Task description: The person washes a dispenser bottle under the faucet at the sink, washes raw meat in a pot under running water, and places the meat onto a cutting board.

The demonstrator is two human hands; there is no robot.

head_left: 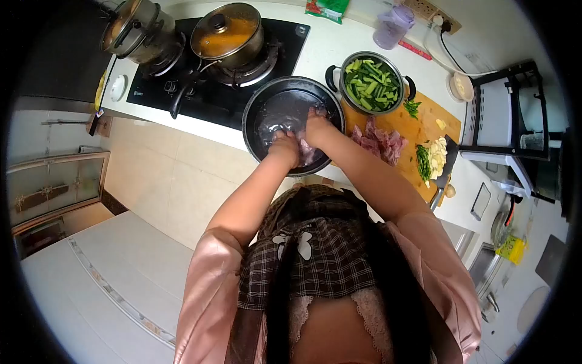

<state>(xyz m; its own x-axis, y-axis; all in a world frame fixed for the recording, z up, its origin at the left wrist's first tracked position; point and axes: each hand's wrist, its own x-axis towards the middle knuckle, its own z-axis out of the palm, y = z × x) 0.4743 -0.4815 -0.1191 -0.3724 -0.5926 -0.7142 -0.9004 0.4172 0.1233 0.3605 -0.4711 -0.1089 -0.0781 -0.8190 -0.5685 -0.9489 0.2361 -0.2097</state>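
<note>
Both hands are down in a dark round basin (247, 124) of water at the counter's front edge. My left hand (284, 149) is at the near left of the basin, its fingertips under the water. My right hand (317, 126) reaches in from the right, fingers pointing down and partly submerged. Between and below them lies some pink meat (307, 151) in the water. What the fingers hold, if anything, is hidden. Right of the basin, more raw meat (381, 142) rests on a wooden cutting board (427, 124).
Behind the board stands a pot of cut green vegetables (371, 84). Sliced garlic (436, 156) and chopped greens (422, 162) lie on the right. A lidded pan (228, 36) and a steamer pot (134, 33) sit on the black stove (212, 109), the pan's handle pointing forward.
</note>
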